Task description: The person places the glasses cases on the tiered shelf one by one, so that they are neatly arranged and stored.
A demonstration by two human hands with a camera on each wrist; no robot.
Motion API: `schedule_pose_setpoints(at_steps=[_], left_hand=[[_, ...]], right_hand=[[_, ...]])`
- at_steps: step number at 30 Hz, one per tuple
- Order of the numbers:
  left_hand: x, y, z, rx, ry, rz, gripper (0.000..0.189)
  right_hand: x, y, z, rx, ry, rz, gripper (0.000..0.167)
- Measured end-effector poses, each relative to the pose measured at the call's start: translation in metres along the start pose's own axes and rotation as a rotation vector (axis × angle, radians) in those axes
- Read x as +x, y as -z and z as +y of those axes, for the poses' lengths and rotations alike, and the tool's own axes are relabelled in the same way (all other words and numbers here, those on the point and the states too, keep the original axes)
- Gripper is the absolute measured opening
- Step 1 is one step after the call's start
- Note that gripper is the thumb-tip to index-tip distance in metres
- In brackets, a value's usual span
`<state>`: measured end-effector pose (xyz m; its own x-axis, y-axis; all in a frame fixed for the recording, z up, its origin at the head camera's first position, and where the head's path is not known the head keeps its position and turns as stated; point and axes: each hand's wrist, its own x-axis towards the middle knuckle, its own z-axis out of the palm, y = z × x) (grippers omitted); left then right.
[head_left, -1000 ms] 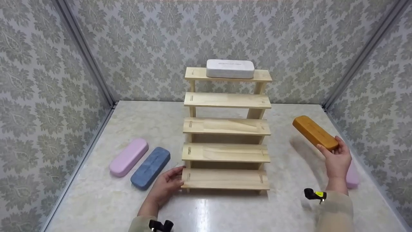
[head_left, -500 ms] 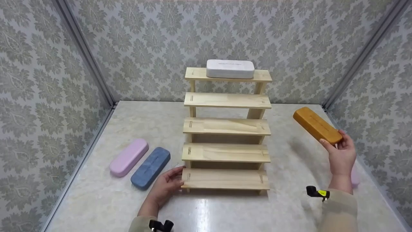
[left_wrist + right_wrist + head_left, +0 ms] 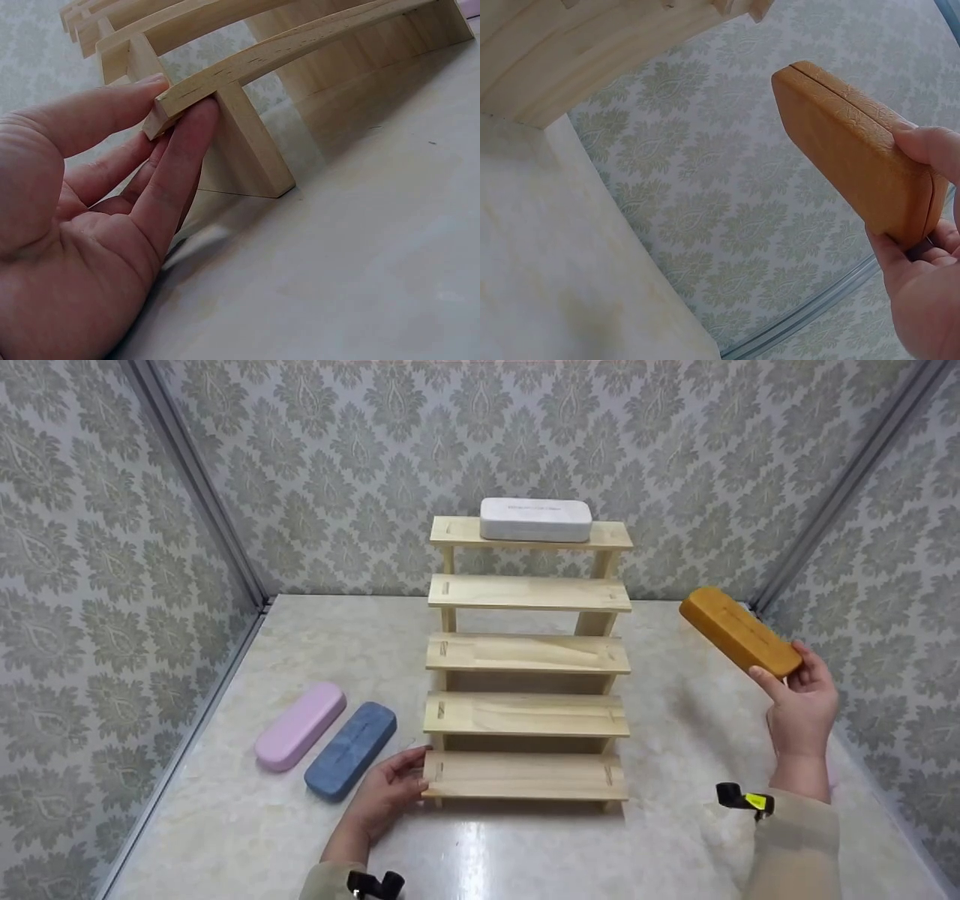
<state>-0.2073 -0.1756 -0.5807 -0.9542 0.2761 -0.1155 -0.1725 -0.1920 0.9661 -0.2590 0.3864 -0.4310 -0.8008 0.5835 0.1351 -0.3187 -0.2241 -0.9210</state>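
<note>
An orange glasses case (image 3: 739,631) is held up in the air to the right of a stepped wooden shelf (image 3: 525,652). My right hand (image 3: 804,709) grips its near end between thumb and fingers; the right wrist view shows the case (image 3: 847,142) closed, its seam running along the edge. My left hand (image 3: 386,791) pinches the left end of the lowest board, thumb (image 3: 112,109) above and fingers beneath in the left wrist view. On the top board rests a white glasses case (image 3: 535,520).
Left of the shelf, a pink glasses case (image 3: 301,726) and a blue one (image 3: 351,751) lie slanted on the marbled table (image 3: 360,645). Another pink thing at the right is mostly hidden behind my right forearm. Patterned walls (image 3: 352,450) stand on three sides.
My right hand has lifted the orange glasses case higher and farther back, and moved slightly right. The left hand stays on the lowest board.
</note>
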Motion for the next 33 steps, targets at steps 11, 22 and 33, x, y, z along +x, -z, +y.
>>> schedule_pose_setpoints(at_steps=[11, 22, 33], left_hand=[[0.001, -0.002, 0.0, -0.012, -0.006, -0.012, 0.07], [0.001, -0.002, 0.0, 0.013, 0.004, -0.003, 0.07], [0.001, -0.002, 0.0, 0.013, 0.005, 0.0, 0.07]], right_hand=[[-0.001, -0.021, -0.013, 0.052, 0.057, -0.089, 0.069], [0.0, -0.045, -0.02, 0.079, 0.112, -0.267, 0.061], [0.003, -0.073, -0.022, 0.054, 0.114, -0.416, 0.062]])
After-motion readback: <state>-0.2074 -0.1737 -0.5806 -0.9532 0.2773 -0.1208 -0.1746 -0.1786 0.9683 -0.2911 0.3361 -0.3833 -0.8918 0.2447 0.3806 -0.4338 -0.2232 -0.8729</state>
